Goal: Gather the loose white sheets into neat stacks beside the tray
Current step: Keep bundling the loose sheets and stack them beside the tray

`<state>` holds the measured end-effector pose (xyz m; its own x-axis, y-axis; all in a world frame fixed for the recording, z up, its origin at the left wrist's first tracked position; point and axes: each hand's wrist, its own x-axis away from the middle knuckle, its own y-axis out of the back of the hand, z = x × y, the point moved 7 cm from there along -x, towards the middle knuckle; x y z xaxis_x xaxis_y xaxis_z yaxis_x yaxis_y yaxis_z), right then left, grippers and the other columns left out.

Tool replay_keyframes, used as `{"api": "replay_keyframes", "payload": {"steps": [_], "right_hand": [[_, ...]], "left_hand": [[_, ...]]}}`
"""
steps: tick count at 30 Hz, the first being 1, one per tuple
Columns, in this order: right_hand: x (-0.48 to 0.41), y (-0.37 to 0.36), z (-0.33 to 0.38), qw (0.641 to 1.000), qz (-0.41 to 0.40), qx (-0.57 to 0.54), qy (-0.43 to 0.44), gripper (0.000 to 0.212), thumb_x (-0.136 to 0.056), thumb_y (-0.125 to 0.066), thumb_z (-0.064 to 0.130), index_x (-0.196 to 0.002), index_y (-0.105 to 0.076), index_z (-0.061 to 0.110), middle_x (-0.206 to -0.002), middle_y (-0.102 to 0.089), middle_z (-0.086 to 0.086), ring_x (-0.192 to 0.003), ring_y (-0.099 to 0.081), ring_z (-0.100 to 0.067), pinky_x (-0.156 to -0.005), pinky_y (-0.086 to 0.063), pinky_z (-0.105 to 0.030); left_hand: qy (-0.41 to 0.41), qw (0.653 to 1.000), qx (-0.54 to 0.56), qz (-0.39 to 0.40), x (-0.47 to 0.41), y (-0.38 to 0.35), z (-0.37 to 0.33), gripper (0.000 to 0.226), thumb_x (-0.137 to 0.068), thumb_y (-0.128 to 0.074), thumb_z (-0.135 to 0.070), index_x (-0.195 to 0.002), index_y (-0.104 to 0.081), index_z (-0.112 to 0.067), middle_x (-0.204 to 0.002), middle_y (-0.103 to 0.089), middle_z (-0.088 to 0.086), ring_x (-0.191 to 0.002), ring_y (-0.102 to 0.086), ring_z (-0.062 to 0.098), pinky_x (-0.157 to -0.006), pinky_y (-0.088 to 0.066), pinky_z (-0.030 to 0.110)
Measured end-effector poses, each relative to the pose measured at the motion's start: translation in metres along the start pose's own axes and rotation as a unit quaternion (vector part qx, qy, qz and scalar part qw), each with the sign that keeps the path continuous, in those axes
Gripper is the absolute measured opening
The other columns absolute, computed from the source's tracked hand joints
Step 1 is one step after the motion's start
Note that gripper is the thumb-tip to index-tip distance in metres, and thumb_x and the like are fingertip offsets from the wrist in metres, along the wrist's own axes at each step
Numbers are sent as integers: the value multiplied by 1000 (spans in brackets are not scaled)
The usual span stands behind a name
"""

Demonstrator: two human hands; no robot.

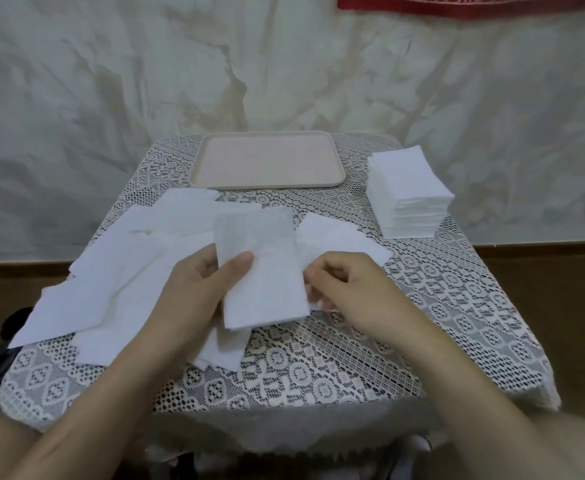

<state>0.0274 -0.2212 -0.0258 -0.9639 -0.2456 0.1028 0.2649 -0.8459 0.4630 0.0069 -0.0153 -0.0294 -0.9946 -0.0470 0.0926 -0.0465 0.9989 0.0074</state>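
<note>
In front of the tray (340, 157), our left hand (194, 289) has its fingers clamped on a bundle (259, 271). Our right hand (349, 289) pinches a sheet (343, 242) beside it. Other loose sheets (111, 282) lie front-left of the tray and the stack (408, 188) sits to its right. Thin sheets could slip from the bundle or slide off the bench (318, 362). The writing on the banner (457, 3) is unreadable.

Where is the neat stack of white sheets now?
In the head view, the neat stack stands at the far right, just right of the tray.
</note>
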Motion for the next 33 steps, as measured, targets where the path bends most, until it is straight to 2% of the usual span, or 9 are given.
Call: {"api": "replay_keyframes", "payload": {"steps": [3, 6, 10, 15, 18, 25, 27, 30, 33], "right_hand": [[-1, 23, -7, 992, -57, 109, 9, 12, -97, -66, 31, -87, -73, 29, -82, -71, 13, -74, -65, -7, -67, -50, -28], [-5, 34, -11, 985, -81, 150, 11, 7, -96, -68, 31, -99, -74, 28, -99, -67, 17, -86, -59, -2, -77, -45, -27], [-24, 33, -12, 971, -82, 222, 25, 27, -95, -69, 38, -120, -68, 27, -127, -59, 12, -112, -56, -9, -91, -40, -29], [-46, 23, -5, 961, -26, 275, 19, 55, -95, -67, 45, -144, -52, 27, -149, -50, 6, -132, -50, -19, -102, -38, -33], [-55, 21, 0, 958, -12, 286, 15, 57, -93, -69, 45, -144, -51, 28, -145, -51, 2, -128, -53, -23, -99, -42, -35], [-53, 25, -17, 977, -10, 213, -28, 30, -89, -73, 46, -108, -65, 25, -103, -65, 3, -95, -62, -23, -64, -38, -31], [-47, 34, -24, 980, -44, 188, -35, 28, -92, -69, 45, -103, -63, 20, -101, -66, 2, -92, -63, -23, -66, -41, -31], [-32, 53, -33, 987, -123, 98, -45, 29, -96, -62, 43, -109, -61, 17, -106, -66, 4, -98, -64, -21, -82, -52, -39], [-18, 49, -37, 994, -86, 43, -58, 24, -95, -64, 45, -110, -63, 26, -104, -68, 10, -96, -66, -14, -84, -55, -39]], "left_hand": [[2, 1000, 8, -23, -2, 8, 0, 27, -94, -69, -40, -112, -77, -20, -106, -81, 6, -98, -77, 28, -88, -57, 50], [0, 999, 12, -35, -4, 13, 1, 24, -90, -77, -46, -104, -81, -27, -108, -80, 8, -102, -76, 34, -93, -55, 57], [-14, 999, -10, -30, -5, 14, 2, 27, -88, -74, -51, -105, -80, -31, -106, -80, 7, -100, -76, 34, -91, -55, 59], [-46, 997, -66, -21, -5, 11, -1, 25, -89, -70, -53, -96, -78, -31, -91, -79, 5, -77, -74, 18, -69, -51, 38], [-50, 996, -72, -16, -5, 10, -1, 23, -92, -73, -53, -93, -77, -31, -85, -77, 3, -70, -71, 15, -64, -48, 33], [-50, 996, -75, -23, -7, 13, -1, 31, -87, -67, -54, -97, -76, -26, -92, -78, 10, -76, -72, 20, -69, -48, 38], [-50, 996, -71, -21, -6, 11, -1, 30, -91, -74, -52, -99, -77, -23, -94, -78, 10, -77, -72, 21, -69, -48, 38], [-50, 996, -74, -28, -4, 9, -4, 34, -89, -67, -49, -103, -76, -19, -93, -79, 8, -75, -73, 18, -68, -50, 34], [-39, 997, -59, -28, -4, 12, -1, 35, -90, -75, -51, -105, -76, -19, -96, -79, 9, -82, -75, 26, -74, -52, 43]]}}
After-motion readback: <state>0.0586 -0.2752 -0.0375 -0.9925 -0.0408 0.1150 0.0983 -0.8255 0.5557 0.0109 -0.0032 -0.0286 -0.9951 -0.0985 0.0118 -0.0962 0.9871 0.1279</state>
